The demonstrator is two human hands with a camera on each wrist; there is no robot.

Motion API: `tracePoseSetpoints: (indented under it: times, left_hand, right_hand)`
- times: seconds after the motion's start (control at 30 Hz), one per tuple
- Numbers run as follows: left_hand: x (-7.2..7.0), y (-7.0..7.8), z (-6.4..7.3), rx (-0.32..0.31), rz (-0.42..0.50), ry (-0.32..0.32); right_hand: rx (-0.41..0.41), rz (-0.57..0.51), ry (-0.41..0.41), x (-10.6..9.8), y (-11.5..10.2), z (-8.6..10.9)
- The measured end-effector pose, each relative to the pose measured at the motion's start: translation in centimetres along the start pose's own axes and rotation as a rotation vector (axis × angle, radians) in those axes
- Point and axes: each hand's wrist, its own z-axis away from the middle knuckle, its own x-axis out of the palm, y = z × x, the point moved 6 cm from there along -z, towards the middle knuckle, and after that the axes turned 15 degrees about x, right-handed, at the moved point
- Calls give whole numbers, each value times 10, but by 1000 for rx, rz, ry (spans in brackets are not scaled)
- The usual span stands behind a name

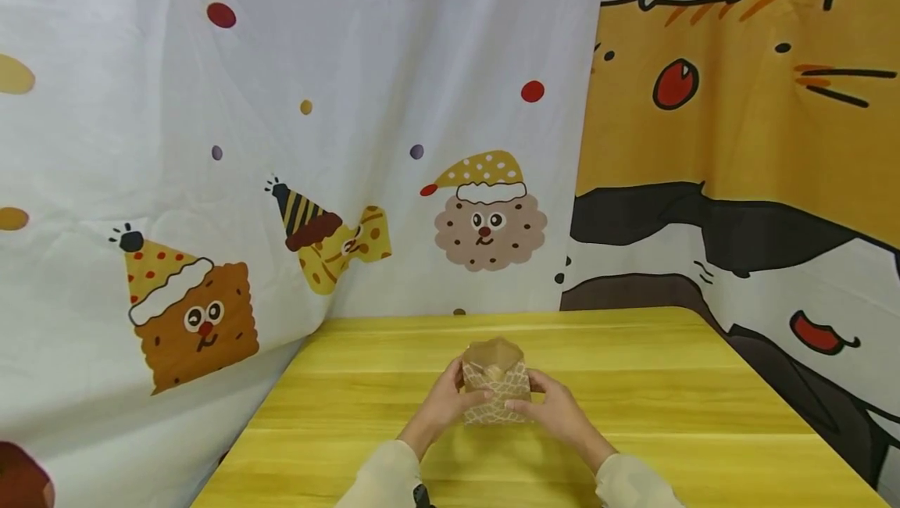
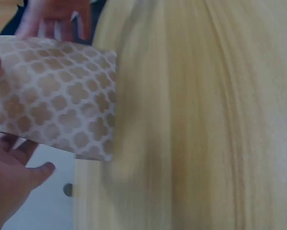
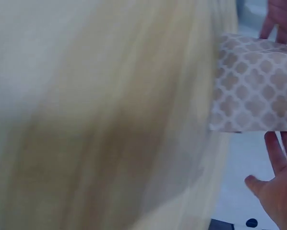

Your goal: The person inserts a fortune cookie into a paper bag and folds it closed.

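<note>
Hands hold the paper bag lengthwise upright, mouth upward.

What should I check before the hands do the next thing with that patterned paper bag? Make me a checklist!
1. Left hand holding the paper bag: ok, its thumb lies across the front.
2. Right hand holding the other side: ok, its thumb is on the front too.
3. Bag's top open: looks ok, since plain brown paper shows above the patterned front.
4. Bag empty: cannot tell; a pale patch shows near the opening, but it is too small to name.
5. Bag resting on the table: cannot tell whether its bottom touches.
6. Sleeves away from the bag: ok, both end short of it.
</note>
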Motion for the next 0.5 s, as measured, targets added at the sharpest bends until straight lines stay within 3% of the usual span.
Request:
tracePoseSetpoints:
  times: [0.2,0.4,0.5]
  left_hand:
    - [-5,-2,-2,78,-2,69]
    - [-10,-7,-2,34,22,164]
    - [-11,-9,-2,25,41,180]
  right_hand:
    - [-70,-146,-17,-4,-12,-1]
    - [-45,-129,20,-10,-13,2]
    - [-48,-112,45,-14,-11,0]
